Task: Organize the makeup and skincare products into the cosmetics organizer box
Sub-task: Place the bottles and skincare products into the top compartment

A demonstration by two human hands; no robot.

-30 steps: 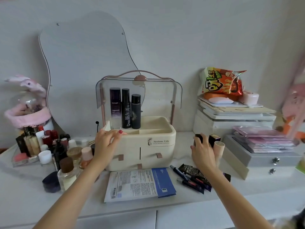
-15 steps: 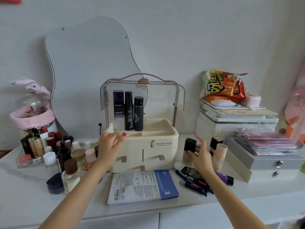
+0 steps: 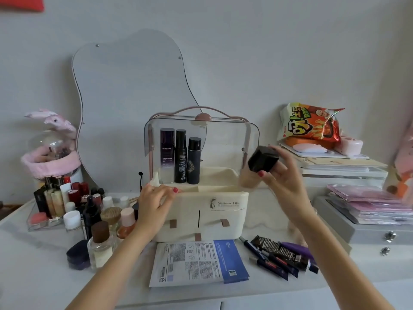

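Note:
The cream organizer box (image 3: 223,211) stands mid-table with its clear lid (image 3: 225,139) raised. Three dark bottles (image 3: 180,156) stand upright in its back left compartment. My left hand (image 3: 154,204) rests on the box's front left rim and holds nothing. My right hand (image 3: 283,175) holds a beige foundation bottle with a black square cap (image 3: 260,165), tilted, in the air at the box's right edge. Several bottles and jars (image 3: 100,220) crowd the table left of the box. A sheet-mask packet (image 3: 199,262) lies in front, with tubes and pens (image 3: 279,256) to its right.
A curvy mirror (image 3: 131,104) leans on the wall behind the box. A clear tray of lipsticks (image 3: 51,204) sits far left under a pink plush lamp (image 3: 49,157). At right stand stacked boxes (image 3: 344,173) with a snack bag (image 3: 310,124), and a grey drawer case (image 3: 366,229).
My right hand has picked the black-capped foundation bottle off the table at the right and lifted it up toward the box's top. My left hand stays on the box rim.

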